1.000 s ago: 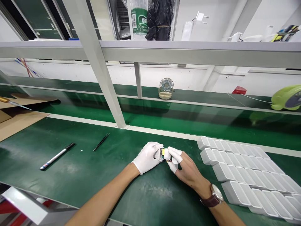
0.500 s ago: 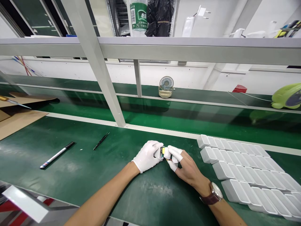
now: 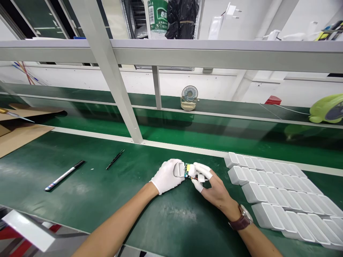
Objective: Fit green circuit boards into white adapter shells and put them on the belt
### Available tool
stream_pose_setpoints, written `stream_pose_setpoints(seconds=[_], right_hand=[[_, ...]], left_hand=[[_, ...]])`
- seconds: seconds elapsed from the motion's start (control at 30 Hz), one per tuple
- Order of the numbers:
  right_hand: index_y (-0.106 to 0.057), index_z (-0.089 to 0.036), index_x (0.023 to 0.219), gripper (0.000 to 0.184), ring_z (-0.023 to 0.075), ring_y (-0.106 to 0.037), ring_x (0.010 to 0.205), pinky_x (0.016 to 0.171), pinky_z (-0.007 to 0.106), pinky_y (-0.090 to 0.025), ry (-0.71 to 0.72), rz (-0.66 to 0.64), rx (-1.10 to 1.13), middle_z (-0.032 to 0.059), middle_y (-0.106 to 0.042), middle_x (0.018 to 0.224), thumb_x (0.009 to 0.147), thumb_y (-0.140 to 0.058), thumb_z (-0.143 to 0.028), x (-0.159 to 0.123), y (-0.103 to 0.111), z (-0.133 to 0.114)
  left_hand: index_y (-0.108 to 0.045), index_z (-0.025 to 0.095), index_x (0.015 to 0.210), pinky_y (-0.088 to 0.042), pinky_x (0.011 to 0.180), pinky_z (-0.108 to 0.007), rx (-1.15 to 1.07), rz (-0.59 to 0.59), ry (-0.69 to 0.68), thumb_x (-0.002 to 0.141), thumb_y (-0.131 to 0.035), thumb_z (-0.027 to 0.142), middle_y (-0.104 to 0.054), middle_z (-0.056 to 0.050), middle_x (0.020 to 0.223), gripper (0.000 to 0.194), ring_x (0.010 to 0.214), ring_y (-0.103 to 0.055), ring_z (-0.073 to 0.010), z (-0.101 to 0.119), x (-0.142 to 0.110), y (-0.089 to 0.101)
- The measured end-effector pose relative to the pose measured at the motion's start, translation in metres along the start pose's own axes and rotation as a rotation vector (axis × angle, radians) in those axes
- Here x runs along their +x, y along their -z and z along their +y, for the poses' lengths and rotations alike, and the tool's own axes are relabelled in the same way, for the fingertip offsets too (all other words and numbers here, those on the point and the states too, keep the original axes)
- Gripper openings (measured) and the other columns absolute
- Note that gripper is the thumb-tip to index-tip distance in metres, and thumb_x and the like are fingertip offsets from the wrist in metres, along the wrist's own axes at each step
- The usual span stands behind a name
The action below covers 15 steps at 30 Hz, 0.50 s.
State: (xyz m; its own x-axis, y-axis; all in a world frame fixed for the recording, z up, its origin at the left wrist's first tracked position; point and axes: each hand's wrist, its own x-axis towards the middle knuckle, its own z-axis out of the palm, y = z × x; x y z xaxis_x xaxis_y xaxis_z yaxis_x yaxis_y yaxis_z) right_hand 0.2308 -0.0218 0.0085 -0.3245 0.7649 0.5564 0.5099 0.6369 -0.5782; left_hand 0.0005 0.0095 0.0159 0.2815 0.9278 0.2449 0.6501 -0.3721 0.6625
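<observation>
Green bench [image 3: 88,203], white wall [image 3: 209,84] behind. The left hand [image 3: 166,177] grips one white case [image 3: 179,169]; the right hand [image 3: 216,189] pinches one circuit board [image 3: 189,170] at its mouth. From them: one fan [image 3: 189,97], twelve o'clock; one marker [image 3: 65,175], nine; four case rows [image 3: 284,192], between three and four.

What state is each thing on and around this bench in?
Left hand: gloved, holding the case
Case: open
Right hand: fingertips covered, holding the board
Board: exposed, just outside the case
Marker: lying, looks capped
Black tool: lying flat
White parts: lined up in rows
Small fan: upright, blades look still
Cardboard: flaps spread
</observation>
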Motion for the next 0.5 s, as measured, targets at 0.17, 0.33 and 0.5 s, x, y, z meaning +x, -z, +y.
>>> stream_pose_setpoints(seconds=[0.17, 0.33, 0.5], right_hand=[[-0.055, -0.027, 0.136, 0.049, 0.0218, -0.067, 0.102, 0.092, 0.039, -0.057, -0.239, 0.088, 0.220, 0.0065, -0.067, 0.118, 0.089, -0.066, -0.026, 0.004, 0.001, -0.006], [-0.055, -0.027, 0.136, 0.050, 0.0199, -0.068, 0.091, 0.082, 0.036, -0.059, -0.296, 0.094, 0.402, 0.0053, -0.070, 0.105, 0.088, -0.067, -0.027, 0.005, 0.002, -0.010], [-0.055, -0.026, 0.137, 0.051, 0.0219, -0.069, 0.097, 0.086, 0.039, -0.060, -0.239, 0.093, 0.449, 0.0087, -0.069, 0.119, 0.087, -0.069, -0.026, 0.001, -0.001, -0.008]], left_hand=[[-0.048, 0.024, 0.132, -0.048, 0.102, -0.045, -0.087, -0.043, 0.149, 0.062, -0.084, 0.027, -0.062, -0.007, 0.127, 0.079, 0.117, -0.060, -0.0281, 0.000, 0.001, 0.010], [-0.040, 0.027, 0.144, -0.039, 0.109, -0.057, 0.011, 0.007, -0.077, 0.050, -0.092, 0.027, -0.057, -0.009, 0.135, 0.108, 0.130, -0.045, -0.0352, 0.012, -0.002, 0.022], [-0.050, 0.027, 0.140, -0.053, 0.093, -0.045, -0.039, -0.009, -0.112, 0.070, -0.082, 0.027, -0.067, -0.004, 0.108, 0.078, 0.100, -0.061, -0.0250, 0.024, -0.008, 0.025]])
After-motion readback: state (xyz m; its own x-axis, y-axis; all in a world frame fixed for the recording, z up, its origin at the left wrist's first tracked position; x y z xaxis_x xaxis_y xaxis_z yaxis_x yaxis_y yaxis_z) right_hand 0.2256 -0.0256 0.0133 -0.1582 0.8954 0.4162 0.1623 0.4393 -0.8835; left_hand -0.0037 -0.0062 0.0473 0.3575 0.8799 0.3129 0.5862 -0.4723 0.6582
